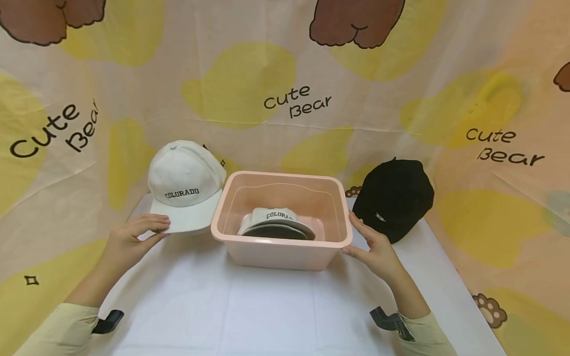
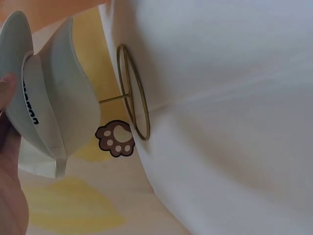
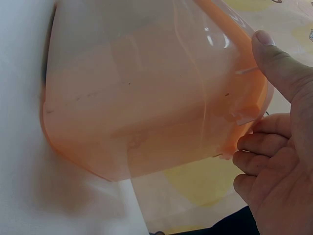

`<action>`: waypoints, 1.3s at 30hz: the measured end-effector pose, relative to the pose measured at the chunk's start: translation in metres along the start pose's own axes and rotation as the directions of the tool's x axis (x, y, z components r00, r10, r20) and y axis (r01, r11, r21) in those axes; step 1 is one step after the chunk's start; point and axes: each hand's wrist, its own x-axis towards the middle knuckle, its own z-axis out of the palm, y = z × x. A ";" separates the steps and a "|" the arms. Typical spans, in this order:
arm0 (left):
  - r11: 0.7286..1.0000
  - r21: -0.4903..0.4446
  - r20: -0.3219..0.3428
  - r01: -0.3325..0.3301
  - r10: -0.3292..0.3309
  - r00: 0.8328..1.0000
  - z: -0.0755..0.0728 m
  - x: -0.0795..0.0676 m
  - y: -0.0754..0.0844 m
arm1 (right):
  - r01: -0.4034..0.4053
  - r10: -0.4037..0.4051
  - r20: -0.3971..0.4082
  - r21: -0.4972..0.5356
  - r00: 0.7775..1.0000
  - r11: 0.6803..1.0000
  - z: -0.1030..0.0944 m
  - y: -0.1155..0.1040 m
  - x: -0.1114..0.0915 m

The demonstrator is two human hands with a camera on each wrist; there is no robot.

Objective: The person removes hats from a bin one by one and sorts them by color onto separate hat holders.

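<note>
A white baseball cap lettered COLORADO sits raised at the left. My left hand pinches its brim, fingers above and thumb below. In the left wrist view, the cap's underside shows above a thin metal stand with a ring base. Right of it, a pink plastic bin stands on the table; my right hand grips its right end, thumb at the front rim and fingers along the side. Inside the bin lie another white COLORADO cap and a dark brim in front, partly hidden by the front wall.
A black cap with a small white mark stands just right of the bin, close to my right fingers. White cloth covers the table. A printed Cute Bear curtain hangs behind and along both sides.
</note>
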 end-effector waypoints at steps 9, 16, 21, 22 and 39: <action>0.993 0.055 0.047 0.103 -0.105 0.993 -0.008 -0.003 0.002 | -0.004 0.004 0.003 0.002 1.000 1.000 0.000 -0.001 0.000; 0.983 0.115 0.149 0.146 -0.162 0.975 -0.016 0.006 0.007 | -0.008 0.008 0.004 -0.008 1.000 1.000 0.000 0.000 0.000; 0.942 0.145 0.170 0.303 -0.325 0.930 -0.018 0.016 0.017 | -0.007 0.007 0.003 -0.006 1.000 1.000 0.000 0.001 0.001; 0.931 0.132 0.174 0.340 -0.360 0.917 -0.018 0.019 0.020 | -0.009 0.009 0.002 -0.007 1.000 1.000 0.000 0.001 0.000; 0.868 -0.179 0.357 0.463 -0.381 0.853 -0.009 0.106 0.063 | -0.038 0.038 0.015 -0.007 0.999 0.999 0.000 0.001 0.000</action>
